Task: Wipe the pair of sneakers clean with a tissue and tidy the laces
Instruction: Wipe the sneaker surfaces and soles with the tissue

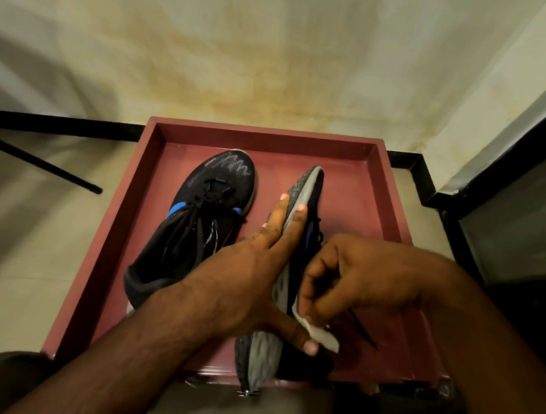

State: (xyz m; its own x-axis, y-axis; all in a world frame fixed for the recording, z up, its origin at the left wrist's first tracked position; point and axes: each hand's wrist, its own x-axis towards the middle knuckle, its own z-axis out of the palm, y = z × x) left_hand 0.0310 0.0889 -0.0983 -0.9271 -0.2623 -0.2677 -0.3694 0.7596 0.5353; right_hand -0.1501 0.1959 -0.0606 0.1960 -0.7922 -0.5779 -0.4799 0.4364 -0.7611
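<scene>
In the head view, you are looking down into a dark red tray (390, 199) that is sitting on a pale floor against a stained cream wall (247, 52). Your left hand (247, 281) is lying flat along the grey sole of the right-hand sneaker (303, 193), fingers straight and stretched toward the toe, thumb reaching under toward the heel, so it is bracing the shoe rather than curling round it. That sneaker is standing tipped on its side, sole facing left, its toe pointing toward the wall and its heel hanging over the near rim of the tray. Your right hand (358, 276) is pinching a small white tissue (322, 335) between curled fingers, and the tissue is touching the edge of the sole just beside your left thumb. The other sneaker (203, 219) is lying upright on the tray floor to the left, black with blue patches, its laces loose and tangled over the tongue; your left wrist is covering part of its heel. A loose lace end (364, 334) is trailing across the tray under your right hand. A thin black rod (50, 168) is slanting across the floor at the left, and a black-framed panel (517, 212) is standing at the right, well apart from the tray.
</scene>
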